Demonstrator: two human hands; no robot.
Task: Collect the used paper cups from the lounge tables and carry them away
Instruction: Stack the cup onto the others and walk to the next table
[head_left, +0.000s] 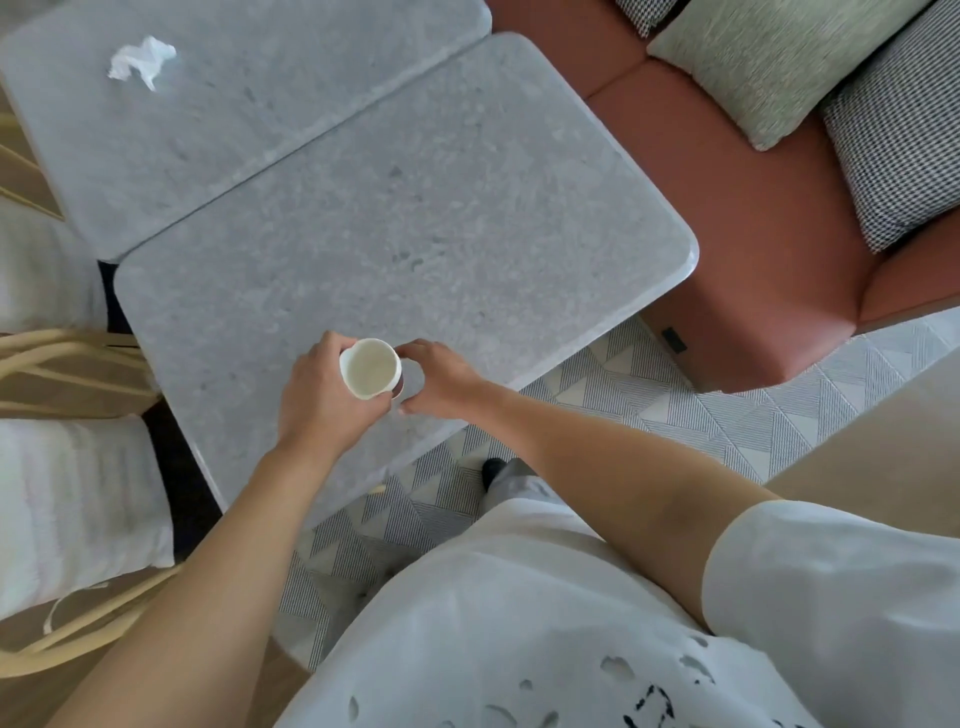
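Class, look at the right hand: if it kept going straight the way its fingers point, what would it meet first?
Most likely the paper cup held in the left hand; the right hand already curls beside it, though contact is unclear.

White short-sleeved shirt (571, 623), dark printed marks near hem; bare forearms.

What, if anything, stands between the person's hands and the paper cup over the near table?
Nothing visible does. The left hand already grips the paper cup around its side, and the right hand is curled at something dark behind the cup, too hidden to name. The crumpled tissue lies far off on the other table.
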